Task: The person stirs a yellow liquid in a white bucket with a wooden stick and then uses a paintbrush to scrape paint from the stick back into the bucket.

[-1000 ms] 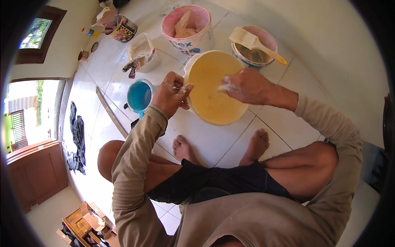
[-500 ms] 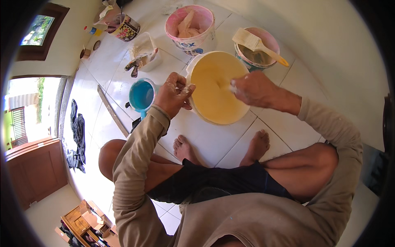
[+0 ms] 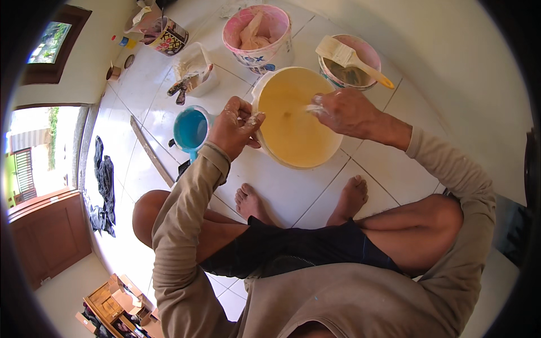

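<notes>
Far left: dark crumpled cloth on the white tiled floor, well apart from the work. A long narrow wooden strip lies diagonally between the cloth and the small round blue plastic pot of blue paint.

The left hand, paint-smeared, is curled into a closed grip on the near-left rim of the large round white plastic bucket of yellow paint. The blue pot sits just beside this hand, on its left.

The bucket stands on the floor ahead of the bare feet, between both hands. Open tile separates bucket and feet.

The right hand hangs over the bucket's right rim, fingers closed on a small pale object dipped toward the yellow paint; what the object is cannot be told.

Behind the bucket, close to its far edge: a pink-lined bucket, and to the right a round tub with a wide yellow-handled brush lying across its top. Right of the tub, bare floor.
</notes>
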Demonstrator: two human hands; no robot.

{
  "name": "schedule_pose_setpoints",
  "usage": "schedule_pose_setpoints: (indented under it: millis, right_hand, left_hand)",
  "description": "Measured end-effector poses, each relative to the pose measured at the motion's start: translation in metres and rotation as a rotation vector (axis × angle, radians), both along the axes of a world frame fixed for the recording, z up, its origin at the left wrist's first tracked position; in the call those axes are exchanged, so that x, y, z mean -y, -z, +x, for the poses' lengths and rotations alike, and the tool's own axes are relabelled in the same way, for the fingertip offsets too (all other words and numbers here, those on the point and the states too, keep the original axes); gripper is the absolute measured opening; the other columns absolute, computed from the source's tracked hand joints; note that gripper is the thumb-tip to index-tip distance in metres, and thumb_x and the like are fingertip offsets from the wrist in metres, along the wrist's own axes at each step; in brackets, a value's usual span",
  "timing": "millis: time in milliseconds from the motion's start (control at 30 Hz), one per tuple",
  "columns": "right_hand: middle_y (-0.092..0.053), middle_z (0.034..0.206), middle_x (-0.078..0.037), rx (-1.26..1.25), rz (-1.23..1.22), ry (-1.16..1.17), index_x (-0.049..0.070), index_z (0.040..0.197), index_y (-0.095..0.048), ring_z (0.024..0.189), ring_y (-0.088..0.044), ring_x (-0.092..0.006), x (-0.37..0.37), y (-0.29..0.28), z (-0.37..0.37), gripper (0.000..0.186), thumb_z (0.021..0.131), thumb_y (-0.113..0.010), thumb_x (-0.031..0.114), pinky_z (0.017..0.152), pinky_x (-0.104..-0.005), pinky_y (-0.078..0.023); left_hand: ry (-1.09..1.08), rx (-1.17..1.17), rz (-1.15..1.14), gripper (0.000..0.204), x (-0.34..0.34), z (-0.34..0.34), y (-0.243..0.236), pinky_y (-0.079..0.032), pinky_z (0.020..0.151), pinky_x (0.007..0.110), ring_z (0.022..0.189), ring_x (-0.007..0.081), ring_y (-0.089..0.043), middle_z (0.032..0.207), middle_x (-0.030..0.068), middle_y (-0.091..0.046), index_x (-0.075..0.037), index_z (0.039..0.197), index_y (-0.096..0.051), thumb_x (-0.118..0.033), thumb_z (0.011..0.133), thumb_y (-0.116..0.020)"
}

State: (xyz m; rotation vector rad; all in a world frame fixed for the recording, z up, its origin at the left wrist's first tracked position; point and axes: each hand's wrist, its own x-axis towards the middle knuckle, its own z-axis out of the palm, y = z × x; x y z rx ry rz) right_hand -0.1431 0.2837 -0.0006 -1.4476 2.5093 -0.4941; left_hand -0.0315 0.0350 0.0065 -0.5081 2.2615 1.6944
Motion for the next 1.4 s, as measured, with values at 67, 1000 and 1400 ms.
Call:
schedule_pose_setpoints:
  millis: [67, 1000, 1400]
  right_hand:
    - [-0.066, 0.077, -0.018, -0.001, 0.133, -0.079, 0.001, 0.092, -0.067, 0.072, -0.065, -0.0338, -0.004, 0.005, 0.001, 0.022, 0.087, -0.061, 0.022, 0.064, -0.0429, -0.052]
    - [-0.066, 0.078, -0.024, 0.254, 0.001, -0.068, -0.004, 0.097, -0.065, 0.079, -0.067, -0.0365, -0.007, 0.005, 0.004, 0.031, 0.088, -0.059, 0.025, 0.077, -0.0419, -0.052]
    - [-0.066, 0.081, -0.025, 0.386, -0.101, 0.123, -0.006, 0.101, -0.066, 0.076, -0.066, -0.0365, 0.000, -0.004, -0.001, 0.033, 0.087, -0.056, 0.023, 0.071, -0.0388, -0.053]
  left_hand:
    - [-0.009, 0.000, 0.015, 0.029, 0.000, 0.000, 0.000, -0.061, 0.056, 0.028, 0.074, 0.0147, -0.065, 0.092, 0.0104, -0.060, 0.000, 0.104, -0.048, -0.020, 0.092, -0.065]
    - [0.003, 0.029, 0.010, 0.030, -0.003, -0.002, -0.003, -0.062, 0.056, 0.028, 0.078, 0.0153, -0.065, 0.093, 0.0102, -0.058, 0.000, 0.104, -0.048, -0.021, 0.091, -0.066]
    - [0.020, 0.016, -0.003, 0.030, -0.001, -0.002, -0.002, -0.062, 0.056, 0.028, 0.077, 0.0165, -0.066, 0.093, 0.0100, -0.058, -0.001, 0.104, -0.047, -0.021, 0.091, -0.066]
